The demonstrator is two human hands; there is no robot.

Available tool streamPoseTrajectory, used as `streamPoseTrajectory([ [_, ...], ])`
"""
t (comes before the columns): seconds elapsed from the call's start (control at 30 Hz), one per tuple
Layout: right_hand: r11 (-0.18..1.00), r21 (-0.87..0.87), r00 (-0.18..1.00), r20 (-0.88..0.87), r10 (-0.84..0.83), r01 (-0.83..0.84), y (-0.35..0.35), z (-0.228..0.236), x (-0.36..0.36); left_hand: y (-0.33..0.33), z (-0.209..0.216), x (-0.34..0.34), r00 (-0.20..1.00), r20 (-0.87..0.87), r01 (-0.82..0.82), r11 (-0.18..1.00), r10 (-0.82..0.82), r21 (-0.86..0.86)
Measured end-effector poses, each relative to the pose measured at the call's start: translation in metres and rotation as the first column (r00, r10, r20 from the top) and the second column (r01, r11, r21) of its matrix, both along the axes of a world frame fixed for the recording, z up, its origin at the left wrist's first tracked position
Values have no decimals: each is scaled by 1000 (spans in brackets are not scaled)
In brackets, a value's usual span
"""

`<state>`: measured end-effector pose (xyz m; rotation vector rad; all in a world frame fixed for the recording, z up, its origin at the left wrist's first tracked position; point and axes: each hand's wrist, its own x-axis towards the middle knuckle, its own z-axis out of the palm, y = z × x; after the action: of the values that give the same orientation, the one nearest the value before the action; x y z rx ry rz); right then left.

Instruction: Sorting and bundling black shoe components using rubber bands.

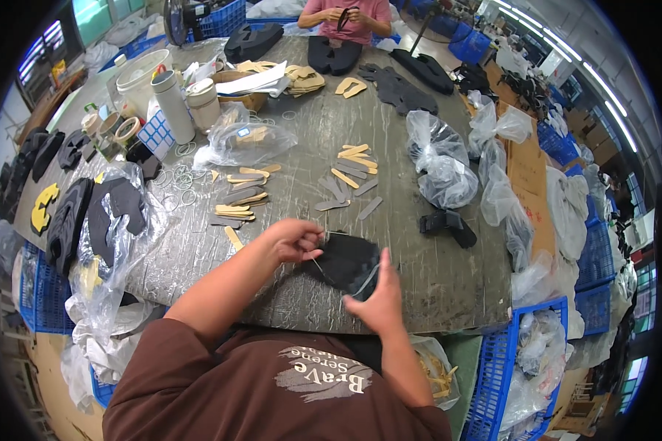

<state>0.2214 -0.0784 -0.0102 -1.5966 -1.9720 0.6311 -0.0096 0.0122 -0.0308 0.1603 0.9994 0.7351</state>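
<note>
Near the table's front edge, my right hand (381,298) grips a bundle of flat black pieces (344,257), thumb and fingers along its right side. A pale rubber band (371,278) runs round the bundle's right end. My left hand (298,241) is closed, pinching a thin strand of the band at the bundle's left side. Just beyond my hands lie small grey and tan strips: a stacked group (241,195) on the left and a looser group (349,176) in the middle. One tan strip (233,237) lies beside my left wrist.
Loose rubber bands (185,180) lie left, near a white tumbler (173,109) and tubs. Clear plastic bags (441,162) and a black strap-like piece (449,226) are on the right. A blue crate (490,382) stands at the lower right. A person in pink (346,16) sits across the table.
</note>
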Motion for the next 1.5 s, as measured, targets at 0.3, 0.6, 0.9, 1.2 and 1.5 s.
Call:
streamPoseTrajectory([
  [0.3, 924, -189, 924, -260, 280, -333, 23, 1, 47, -25, 3, -49, 476, -879, 709, 593, -2, 382],
  [0.6, 833, -547, 460, -763, -455, -84, 35, 6, 11, -90, 20, -5, -8, -912, 969, 228, 410, 95],
  [0.9, 997, -64, 988, -145, -49, 40, 12, -9, 6, -68, 38, 0, 146, -898, 891, 340, 415, 302],
  [1.2, 965, 79, 956, -136, 261, -252, -8, 7, 21, -35, -9, -55, 953, -204, -137, 917, 226, 374],
  [1.5, 958, -46, 795, -569, 208, -284, 26, 20, 21, 68, 61, -91, -59, -656, 659, 523, 753, 541],
])
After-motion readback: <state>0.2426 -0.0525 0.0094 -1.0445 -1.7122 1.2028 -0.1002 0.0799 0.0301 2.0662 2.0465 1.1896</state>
